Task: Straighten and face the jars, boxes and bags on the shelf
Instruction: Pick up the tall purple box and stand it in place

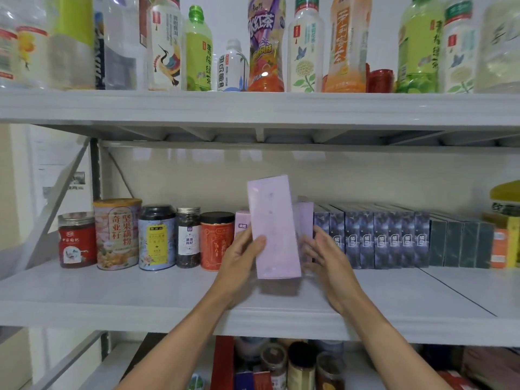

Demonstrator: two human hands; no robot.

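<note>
A tall pale pink box is lifted in front of the middle shelf, tilted slightly left. My left hand grips its lower left edge, thumb across the front. My right hand hovers just to the box's right with fingers straight, and whether it touches the box is unclear. Behind stand two more pink boxes. To the left runs a row of jars and tins: a red jar, a pink tin, a blue tin, a dark jar and a red tin.
Dark purple boxes and dark green boxes line the shelf to the right, then orange and yellow packs. Drink bottles fill the top shelf. Jars and boxes crowd the lower shelf. A grey diagonal brace stands left.
</note>
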